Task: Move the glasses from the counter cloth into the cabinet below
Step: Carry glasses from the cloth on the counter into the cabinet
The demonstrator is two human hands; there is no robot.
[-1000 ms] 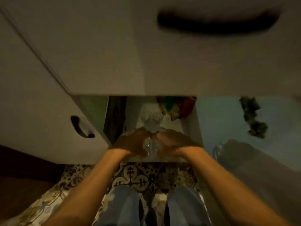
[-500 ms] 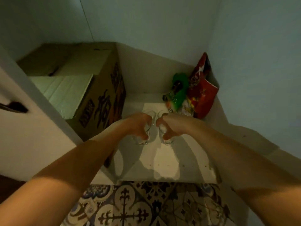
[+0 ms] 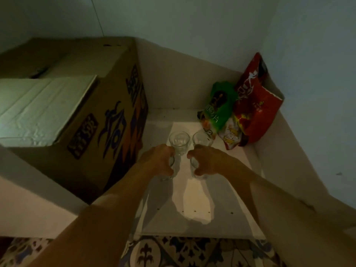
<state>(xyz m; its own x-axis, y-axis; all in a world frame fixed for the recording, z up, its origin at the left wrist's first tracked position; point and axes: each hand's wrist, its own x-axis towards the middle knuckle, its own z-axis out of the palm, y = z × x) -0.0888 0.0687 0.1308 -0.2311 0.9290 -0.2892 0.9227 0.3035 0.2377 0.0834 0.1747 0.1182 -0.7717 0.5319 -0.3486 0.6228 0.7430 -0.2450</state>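
Both bare forearms were stretched forward and down into the dim white cabinet point(image 3: 221, 224), side by side. The left hand point(image 3: 159, 160) was curled, thumb nearest the camera, its grip clenched around a small clear drinking glass point(image 3: 169, 171) whose base was seen at the cabinet floor; whether it rested there could not be told. The right hand point(image 3: 209, 160) mirrored it, its grip closed on a second small clear glass point(image 3: 196, 170) just beside the first. Two more clear tumblers, a left one point(image 3: 179, 141) and a right one point(image 3: 202, 140), were seen standing upright just behind the hands. A large brown cardboard box point(image 3: 81, 120) printed with dark blue characters, not legible, was seen at the left. A green snack bag point(image 3: 219, 106) and a red snack bag point(image 3: 256, 105) with white characters, also unreadable, were leaned in the back right corner. Compared with half a second before, the hands were held slightly farther apart and nearer the front, and the two rear tumblers were left fully uncovered. Patterned floor tiles point(image 3: 192, 253) were visible below.
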